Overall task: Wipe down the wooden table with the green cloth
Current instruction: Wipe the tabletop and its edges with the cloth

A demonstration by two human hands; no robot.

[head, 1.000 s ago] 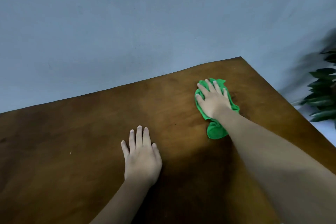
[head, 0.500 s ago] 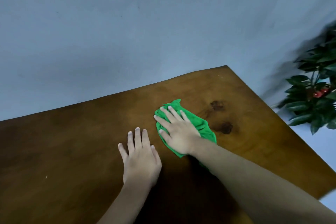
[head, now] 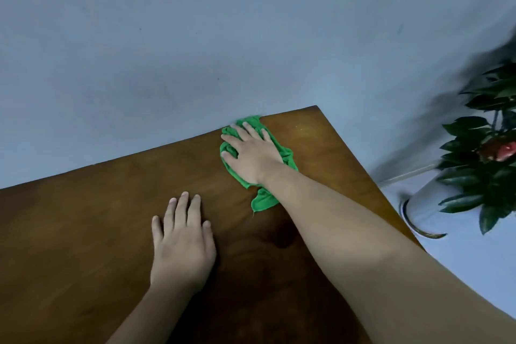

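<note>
The wooden table (head: 83,218) is dark brown and fills the lower part of the view. A crumpled green cloth (head: 264,200) lies at the table's far edge, near the far right corner. My right hand (head: 251,153) presses flat on top of the cloth, fingers spread and reaching the far edge. A tail of the cloth sticks out beside my wrist. My left hand (head: 183,237) rests palm down on the bare wood, nearer to me and left of the cloth, holding nothing.
A pale blue wall (head: 195,50) stands right behind the table's far edge. To the right, beyond the table's side edge, a leafy plant (head: 485,148) with a red flower stands in a white pot (head: 418,207) on the floor.
My right hand has slid the cloth away from me and to the right, from the table's middle up to its far edge. My left hand has stayed flat in place.
</note>
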